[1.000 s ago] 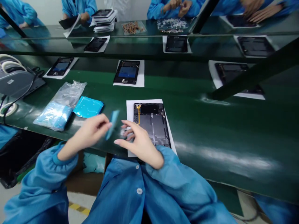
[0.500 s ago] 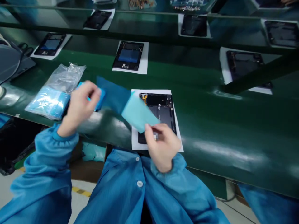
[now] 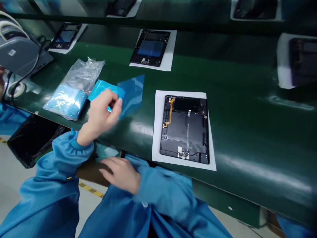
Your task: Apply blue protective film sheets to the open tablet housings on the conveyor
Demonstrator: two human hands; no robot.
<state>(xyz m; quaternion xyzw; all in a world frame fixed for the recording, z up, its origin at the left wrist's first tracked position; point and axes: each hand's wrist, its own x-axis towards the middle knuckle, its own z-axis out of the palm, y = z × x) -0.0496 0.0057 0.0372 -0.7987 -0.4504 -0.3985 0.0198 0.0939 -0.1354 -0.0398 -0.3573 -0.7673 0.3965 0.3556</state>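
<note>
My left hand (image 3: 104, 109) pinches a clear blue film sheet (image 3: 133, 92), which sticks out to the right above the bench. Just behind that hand lies a stack of bright blue film sheets (image 3: 100, 87). My right hand (image 3: 121, 173) is below the bench edge, its fingers stretched out and nothing seen in them. Close to its fingertips, pale teal sheets (image 3: 106, 151) lie in a box under the bench. An opened tablet (image 3: 185, 129), with an orange flex cable and a dark inner panel, rests on a white sheet (image 3: 158, 132) to the right of both hands.
A clear plastic bag (image 3: 66, 99) of blue film lies left of the stack. More opened tablets (image 3: 151, 49) on white sheets sit farther back. A grey device (image 3: 24, 54) with cables and a tape roll (image 3: 17, 89) are at left. A black-lined bin (image 3: 32, 138) stands below.
The pale teal piece has come away from the blue film and is out of my right hand. That hand has moved down left, below the bench edge; my left hand still holds the film.
</note>
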